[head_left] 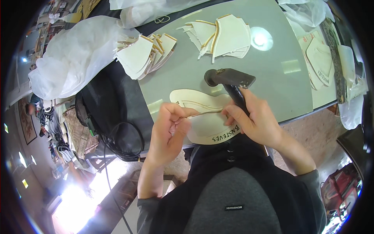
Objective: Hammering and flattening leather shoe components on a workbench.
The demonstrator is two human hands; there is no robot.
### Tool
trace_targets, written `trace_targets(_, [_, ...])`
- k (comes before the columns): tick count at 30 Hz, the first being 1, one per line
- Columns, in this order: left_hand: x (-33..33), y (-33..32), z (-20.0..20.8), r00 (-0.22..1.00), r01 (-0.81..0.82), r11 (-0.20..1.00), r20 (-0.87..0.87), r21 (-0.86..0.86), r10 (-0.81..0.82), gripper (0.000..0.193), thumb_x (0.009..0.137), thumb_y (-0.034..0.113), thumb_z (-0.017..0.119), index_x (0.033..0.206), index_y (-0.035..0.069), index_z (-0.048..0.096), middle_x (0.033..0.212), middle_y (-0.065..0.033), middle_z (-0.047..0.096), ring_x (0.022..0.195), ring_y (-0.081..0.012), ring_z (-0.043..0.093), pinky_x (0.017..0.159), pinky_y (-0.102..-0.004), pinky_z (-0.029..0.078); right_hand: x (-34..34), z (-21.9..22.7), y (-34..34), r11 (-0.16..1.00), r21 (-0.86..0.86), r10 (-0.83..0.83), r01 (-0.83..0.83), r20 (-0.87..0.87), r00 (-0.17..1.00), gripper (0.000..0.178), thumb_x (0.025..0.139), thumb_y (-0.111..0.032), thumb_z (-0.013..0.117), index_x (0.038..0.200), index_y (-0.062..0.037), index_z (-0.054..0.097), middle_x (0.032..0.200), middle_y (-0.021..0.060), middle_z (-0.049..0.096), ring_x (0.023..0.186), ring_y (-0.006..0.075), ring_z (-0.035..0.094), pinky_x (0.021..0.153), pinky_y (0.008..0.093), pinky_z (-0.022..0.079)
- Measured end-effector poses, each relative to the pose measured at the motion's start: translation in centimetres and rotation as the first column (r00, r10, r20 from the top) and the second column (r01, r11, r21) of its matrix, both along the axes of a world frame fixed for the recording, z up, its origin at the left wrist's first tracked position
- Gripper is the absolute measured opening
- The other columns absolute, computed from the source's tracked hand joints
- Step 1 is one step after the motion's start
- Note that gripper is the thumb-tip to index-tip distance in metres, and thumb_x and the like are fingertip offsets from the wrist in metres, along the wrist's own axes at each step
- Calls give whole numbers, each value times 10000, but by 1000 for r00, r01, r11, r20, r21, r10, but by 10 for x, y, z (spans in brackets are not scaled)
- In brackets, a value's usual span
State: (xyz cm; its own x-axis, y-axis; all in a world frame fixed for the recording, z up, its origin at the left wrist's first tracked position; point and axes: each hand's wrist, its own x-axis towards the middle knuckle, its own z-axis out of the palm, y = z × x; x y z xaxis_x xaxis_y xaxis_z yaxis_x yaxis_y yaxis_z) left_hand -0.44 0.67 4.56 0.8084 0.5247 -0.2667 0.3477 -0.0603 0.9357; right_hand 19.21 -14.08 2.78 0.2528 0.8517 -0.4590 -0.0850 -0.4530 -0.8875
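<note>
A cream, rounded template (210, 134) with black hand lettering lies at the near edge of the table, in front of my body. Across its middle runs a thin brown-edged strip (206, 113), probably the rim of a pale piece on it; I cannot tell where that piece ends. My left hand (171, 130) pinches the strip's left end between thumb and fingers. In my right hand (253, 119) is a hammer (233, 78) with a dark head and black handle, gripped with the head pointing away from me. The right thumb and index fingertip also touch the strip's right end.
Two fanned stacks of cream pieces with brown edges, a left stack (142, 54) and a far stack (230, 37), lie on the grey-green tabletop (272, 84). White plastic bags (74, 58) and a black bag (107, 101) crowd the left. More templates (319, 60) lie right.
</note>
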Motion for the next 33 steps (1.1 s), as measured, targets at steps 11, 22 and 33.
trace_targets(11, [24, 75, 47, 713, -570, 821, 483, -25, 509, 635, 847, -66, 656, 1406, -43, 356, 1063, -160, 647, 906, -167, 644, 815, -273, 524, -10, 2, 1, 977, 107, -184, 187, -35, 982, 187, 1000, -136, 563, 958, 27, 482, 789, 119, 664, 651, 182, 695, 581, 302, 537])
trace_targets(22, [47, 80, 0, 946, -317, 480, 310, 818, 95, 360, 861, 99, 722, 1175, -29, 600, 1126, -155, 642, 1012, -283, 624, 885, -359, 486, -18, -8, -3, 960, 189, -237, 206, 158, 959, 243, 995, -203, 583, 954, 18, 492, 722, 113, 666, 611, 208, 697, 537, 320, 514])
trace_targets(33, [185, 74, -41, 981, 141, 585, -32, 799, -192, 350, 792, 263, 723, 1040, 28, 650, 983, -150, 657, 977, -335, 623, 848, -446, 491, -21, -17, -21, 844, 324, -427, 428, -79, 901, 142, 1011, -94, 533, 962, 39, 529, 773, 61, 647, 647, 105, 650, 559, 239, 481])
